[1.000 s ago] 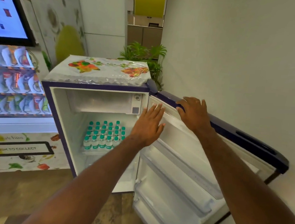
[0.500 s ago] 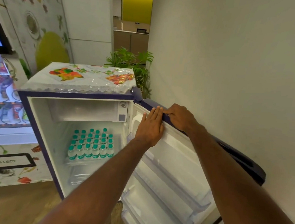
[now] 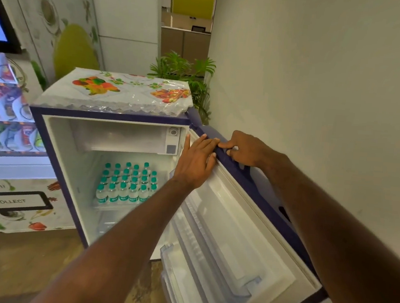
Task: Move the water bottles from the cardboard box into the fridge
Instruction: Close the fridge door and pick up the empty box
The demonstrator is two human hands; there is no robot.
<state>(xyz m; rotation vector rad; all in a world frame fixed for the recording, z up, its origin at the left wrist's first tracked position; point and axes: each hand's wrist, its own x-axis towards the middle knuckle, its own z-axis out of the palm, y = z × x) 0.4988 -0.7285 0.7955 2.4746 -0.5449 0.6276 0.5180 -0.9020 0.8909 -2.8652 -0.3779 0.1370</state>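
Fingers [image 3: 208, 143] of the left hand [image 3: 196, 163] are lying straight and released, pressing flat against the inner liner of the fridge door [image 3: 232, 217]. Right hand [image 3: 245, 149] is curling over the door's purple top edge, gripping it. Water bottles [image 3: 127, 183] are standing in packed rows on the shelf inside the fridge [image 3: 57, 163]; the cardboard box is not showing. Step in hand, apparently: steadying the opened door. Next move is likely calling for fetching remaining bottles or swinging the door closed.
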